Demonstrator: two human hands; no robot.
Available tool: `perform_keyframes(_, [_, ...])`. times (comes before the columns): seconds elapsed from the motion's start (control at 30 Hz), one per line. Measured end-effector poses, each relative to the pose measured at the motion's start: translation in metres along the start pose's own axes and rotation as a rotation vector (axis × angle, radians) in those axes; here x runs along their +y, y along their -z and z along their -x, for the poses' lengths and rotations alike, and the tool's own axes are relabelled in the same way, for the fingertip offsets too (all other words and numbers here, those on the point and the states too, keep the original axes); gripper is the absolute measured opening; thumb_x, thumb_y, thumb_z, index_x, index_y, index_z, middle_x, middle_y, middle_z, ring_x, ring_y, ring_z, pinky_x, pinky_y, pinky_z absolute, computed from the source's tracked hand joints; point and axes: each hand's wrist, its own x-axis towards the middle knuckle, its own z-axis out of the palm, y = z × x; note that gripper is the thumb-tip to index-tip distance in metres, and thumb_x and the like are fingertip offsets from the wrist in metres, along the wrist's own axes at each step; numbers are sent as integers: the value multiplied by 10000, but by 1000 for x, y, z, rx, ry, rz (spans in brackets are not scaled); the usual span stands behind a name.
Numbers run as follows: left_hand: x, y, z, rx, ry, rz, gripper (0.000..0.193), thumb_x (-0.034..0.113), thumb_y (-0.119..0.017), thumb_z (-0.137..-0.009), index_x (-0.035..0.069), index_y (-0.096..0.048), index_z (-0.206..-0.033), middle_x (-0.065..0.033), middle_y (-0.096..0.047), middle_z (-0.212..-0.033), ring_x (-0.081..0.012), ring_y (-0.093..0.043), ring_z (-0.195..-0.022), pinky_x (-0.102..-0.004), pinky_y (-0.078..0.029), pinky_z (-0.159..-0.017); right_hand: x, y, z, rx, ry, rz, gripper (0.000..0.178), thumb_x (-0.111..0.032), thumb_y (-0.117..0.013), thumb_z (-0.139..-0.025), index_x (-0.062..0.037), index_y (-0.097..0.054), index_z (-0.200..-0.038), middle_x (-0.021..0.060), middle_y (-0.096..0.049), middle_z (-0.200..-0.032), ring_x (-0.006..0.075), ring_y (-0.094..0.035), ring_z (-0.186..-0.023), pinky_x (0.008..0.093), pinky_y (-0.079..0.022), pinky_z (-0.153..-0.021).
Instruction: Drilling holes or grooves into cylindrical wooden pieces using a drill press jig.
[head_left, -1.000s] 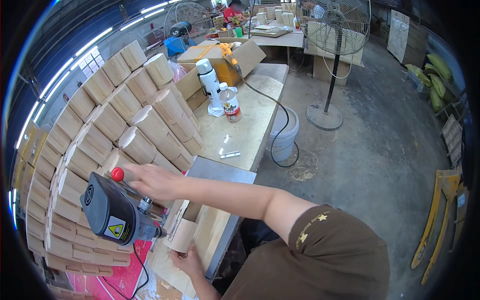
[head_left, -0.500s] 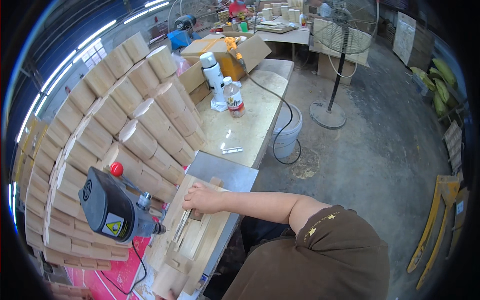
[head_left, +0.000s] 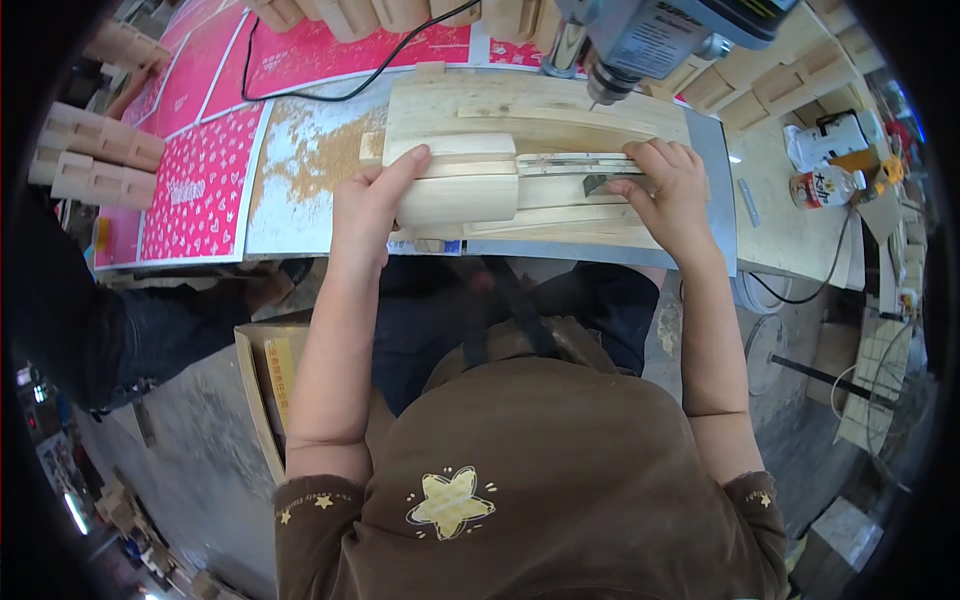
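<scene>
A pale wooden block (head_left: pixel 462 196) with a rounded face lies on a wooden jig board (head_left: pixel 440 100). My left hand (head_left: pixel 372 205) is closed around its left end, thumb on top. To the block's right, a thin metal-edged strip (head_left: pixel 572 162) runs along the jig. My right hand (head_left: pixel 676 195) pinches the strip's right end, fingertips on its far side. My right thumb touches a small dark piece (head_left: pixel 596 185) beside the strip. Above the board's far side hangs a bench drill (head_left: pixel 650 45), its bit (head_left: pixel 597 103) apart from the block.
Stacked wooden blocks (head_left: pixel 775 85) stand beyond the drill. A black cable (head_left: pixel 385 62) crosses the pink printed sheet (head_left: pixel 200 185), and sawdust (head_left: pixel 305 150) lies left of the jig. A bottle (head_left: pixel 828 187) stands at right. Another person's leg (head_left: pixel 170 330) is at left.
The view has swung from the right side of the bench to straight down. My left hand and the block, mostly cut off before, now show fully. My right hand remains at the strip.
</scene>
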Motion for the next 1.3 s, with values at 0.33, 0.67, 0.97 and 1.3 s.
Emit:
perform_keyframes(0.33, [-24, -54, 7, -115, 52, 75, 488, 451, -718, -744, -25, -615, -728, -11, -526, -599, -66, -434, -514, -202, -335, -466, -11, -9, 5, -17, 7, 39, 320, -198, -729, -660, -113, -617, -947, 40, -582, -865, 254, -526, -891, 408, -348, -884])
perform_keyframes(0.67, [-57, -83, 16, -163, -885, -456, 720, 186, -832, -584, -19, -502, -1190, -181, -578, -1096, -308, -553, -1028, -372, -440, -882, 17, -6, 30, 172, -180, 94, 508, -162, -790, -595, -174, -644, -1081, 55, -588, -920, 271, -480, -890, 376, -411, -798])
perform_keyframes(0.97, [-55, -80, -24, 135, -935, -793, 720, 287, -818, -508, 74, -571, -1150, -39, -575, -911, -239, -515, -886, -387, -347, -750, 20, -29, -16, 169, -163, 92, 447, -217, -793, -609, -166, -662, -1034, 43, -608, -877, 271, -487, -869, 364, -415, -798])
perform_keyframes(1.3, [-60, -63, -42, -82, -934, -659, 592, 229, -803, -532, 106, -625, -1083, -17, -552, -752, -229, -514, -758, -358, -387, -697, 53, 31, -24, 194, -102, -330, 444, -163, -745, -726, -58, -591, -1129, 56, -599, -1114, 197, -508, -1043, 321, -390, -924])
